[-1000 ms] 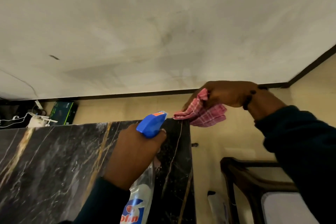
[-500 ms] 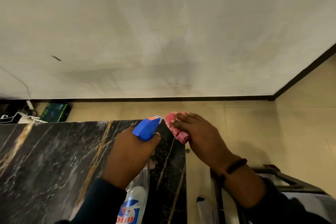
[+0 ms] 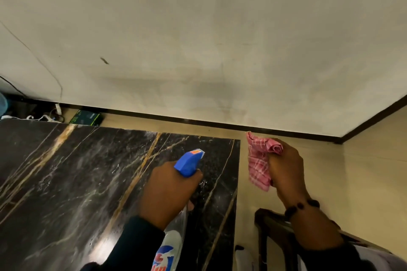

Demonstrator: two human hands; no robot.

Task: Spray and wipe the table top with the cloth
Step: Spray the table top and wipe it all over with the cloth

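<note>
The left hand (image 3: 167, 191) gripped the spray bottle (image 3: 189, 164) over the black marble table top (image 3: 77, 182). The right hand (image 3: 285, 169) pinched the pink checked cloth (image 3: 258, 160) beside the table's edge, so spray might miss onto the floor (image 3: 363, 182).

Both hands raised, fingers curled: left hand (image 3: 169, 191) gripping, right hand (image 3: 286, 167) pinching

Pink checked cloth (image 3: 258, 160), blue-headed spray bottle (image 3: 189, 164), black gold-veined table top (image 3: 77, 182).
</note>
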